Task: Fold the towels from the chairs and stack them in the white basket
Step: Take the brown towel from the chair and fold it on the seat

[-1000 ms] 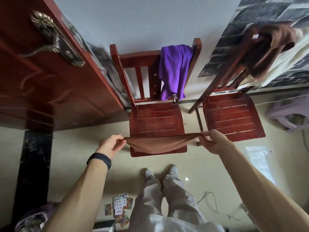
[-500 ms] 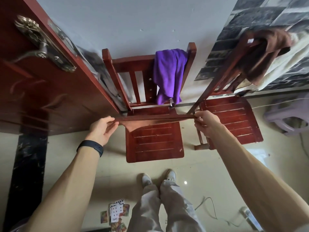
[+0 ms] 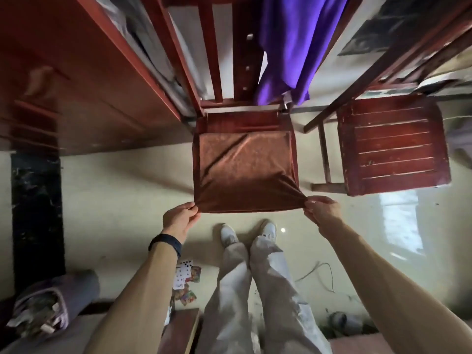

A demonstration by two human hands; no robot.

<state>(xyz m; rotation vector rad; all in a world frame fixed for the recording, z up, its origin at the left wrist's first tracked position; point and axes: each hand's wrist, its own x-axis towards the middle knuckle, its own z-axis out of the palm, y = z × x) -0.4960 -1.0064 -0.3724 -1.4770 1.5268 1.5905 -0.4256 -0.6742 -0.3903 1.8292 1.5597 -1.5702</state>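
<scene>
Over the chair seat (image 3: pixel 242 121), brown towel (image 3: pixel 245 169)

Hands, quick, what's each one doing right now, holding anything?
Left hand: pinches the near left corner of the brown towel.
Right hand: pinches the near right corner of the same towel.

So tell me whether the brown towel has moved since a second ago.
Yes: the brown towel went from hanging taut above the chair seat to lying spread flat across it.
</scene>
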